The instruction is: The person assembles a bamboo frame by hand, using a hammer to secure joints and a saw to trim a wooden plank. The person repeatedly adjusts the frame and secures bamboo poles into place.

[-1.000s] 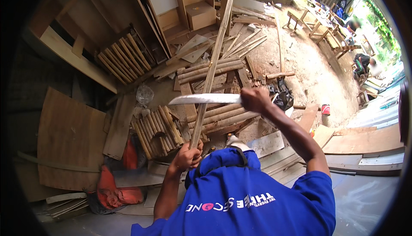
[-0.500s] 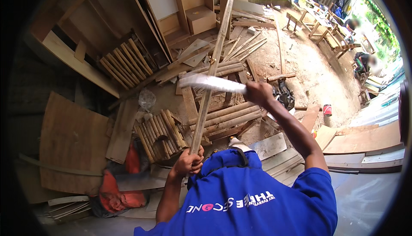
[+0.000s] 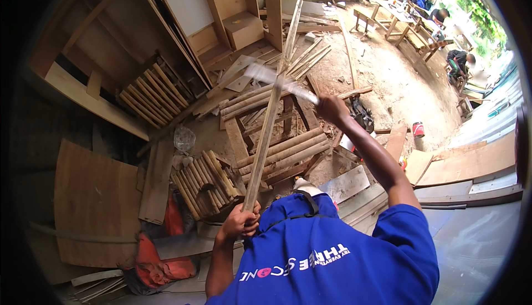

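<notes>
My left hand [image 3: 242, 221] is closed around the lower end of a long, narrow wooden pole [image 3: 267, 133], which slants up and away in front of my chest. In my closed right hand [image 3: 333, 110] is a machete [image 3: 302, 91] with a wide pale blade, smeared by motion. The blade crosses the pole at its upper half; whether the two touch, I cannot tell. Below the pole lies a wooden frame with round bars [image 3: 288, 152]. A smaller slatted wooden piece [image 3: 202, 186] sits near my left hand.
Wooden cabinets [image 3: 244, 28] stand at the far left, with a slatted panel [image 3: 155, 94] beside them. A curved plywood sheet [image 3: 97, 205] and red-and-black cloth [image 3: 160, 260] lie at left. A red can [image 3: 418, 130] stands at right. Other people sit by benches [image 3: 415, 36] far right.
The machete's blade has moved up along the pole, its tip now pointing more up and left. My right hand is slightly higher. The pole's top has dipped a little, and the view has shifted.
</notes>
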The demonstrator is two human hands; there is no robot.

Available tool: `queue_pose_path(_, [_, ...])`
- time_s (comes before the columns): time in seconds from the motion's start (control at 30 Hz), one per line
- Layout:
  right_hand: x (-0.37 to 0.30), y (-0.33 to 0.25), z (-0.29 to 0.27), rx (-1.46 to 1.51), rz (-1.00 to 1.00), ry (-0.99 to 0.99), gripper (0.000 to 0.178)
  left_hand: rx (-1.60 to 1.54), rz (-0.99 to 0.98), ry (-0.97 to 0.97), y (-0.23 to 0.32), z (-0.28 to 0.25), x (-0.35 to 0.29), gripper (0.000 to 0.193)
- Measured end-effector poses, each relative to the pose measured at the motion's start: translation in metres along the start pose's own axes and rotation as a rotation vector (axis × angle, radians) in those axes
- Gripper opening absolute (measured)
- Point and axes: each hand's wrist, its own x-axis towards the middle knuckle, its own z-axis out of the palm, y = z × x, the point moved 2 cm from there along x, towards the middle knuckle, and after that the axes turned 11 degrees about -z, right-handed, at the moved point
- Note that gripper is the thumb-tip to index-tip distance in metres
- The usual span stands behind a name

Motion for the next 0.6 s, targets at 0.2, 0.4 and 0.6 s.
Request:
queue_pose_path(0.2, [-0.017, 0.018, -0.003, 0.357, 0.184, -0.128, 0.015, -0.022, -0.058, 0.005, -0.002, -0.006, 0.001, 0.01])
queue_pose_path(0.4, [-0.019, 0.027, 0.004, 0.004, -0.003, -0.171, 0.025, -0.037, -0.025, -0.035, -0.002, -0.005, 0.001, 0.009])
queue_pose_path(0.6, [-0.021, 0.056, 0.019, 0.159, 0.037, 0.056, 0.019, 0.049, -0.052, -0.043, -0.013, 0.0, -0.003, 0.009])
